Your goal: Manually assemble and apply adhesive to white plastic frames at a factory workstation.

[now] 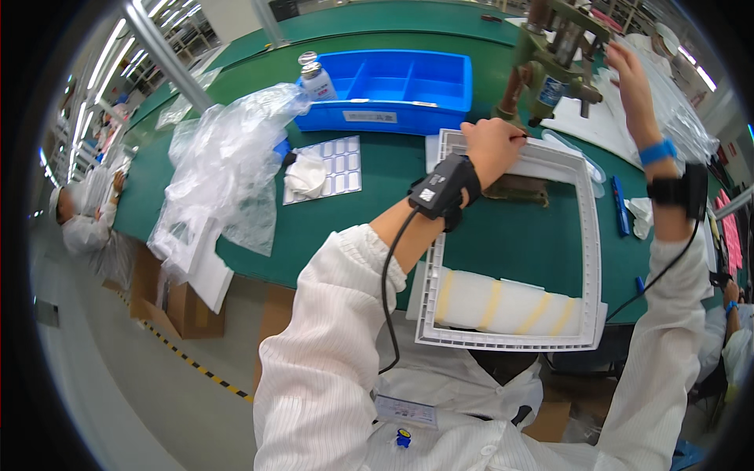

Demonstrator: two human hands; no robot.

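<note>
A white rectangular plastic frame [591, 228] lies in front of me, its far edge under a green hand press [542, 78]. My left hand [495, 145] is at the frame's far edge, its fingers pinched together. A tiny dark bit shows at the fingertips, too small to name. My right hand [635, 90] is raised beside the press head, fingers stretched upward and apart, with nothing visible in them. Under the frame's near side lies a white foam-wrapped roll [510, 304] with yellowish tape bands.
A blue divided bin [385, 118] stands beyond, with a white pump bottle [317, 82] at its left corner. Clear plastic bags [228, 157] and a sheet of white pads [345, 165] lie left. A blue marker [620, 206] lies right. Other people work at both sides.
</note>
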